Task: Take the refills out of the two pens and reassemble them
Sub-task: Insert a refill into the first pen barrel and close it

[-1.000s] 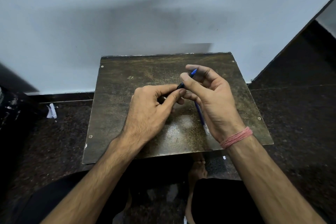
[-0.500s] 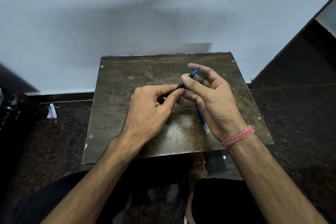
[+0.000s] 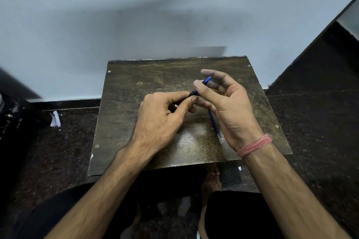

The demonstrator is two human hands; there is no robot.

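Both hands hold one blue and black pen [image 3: 200, 87] above the middle of a small dark wooden board [image 3: 136, 122]. My left hand [image 3: 161, 120] pinches its black lower end between thumb and forefinger. My right hand [image 3: 227, 106] grips the blue upper part with thumb and fingers, and the blue tip pokes out above the thumb. A second blue pen [image 3: 214, 126] lies on the board under my right palm, pointing toward me, its clear end near the wrist. Most of the held pen is hidden by fingers.
The board rests low on a dark speckled floor [image 3: 320, 132], pushed against a pale wall [image 3: 136, 25]. A scrap of white paper [image 3: 55, 119] lies on the floor at left. My crossed legs and a bare foot [image 3: 211, 182] sit just below the board's near edge.
My right hand's fingers have shifted slightly along the pen's upper end, with the forefinger lifting outward. The left hand and the pen on the board stay put.
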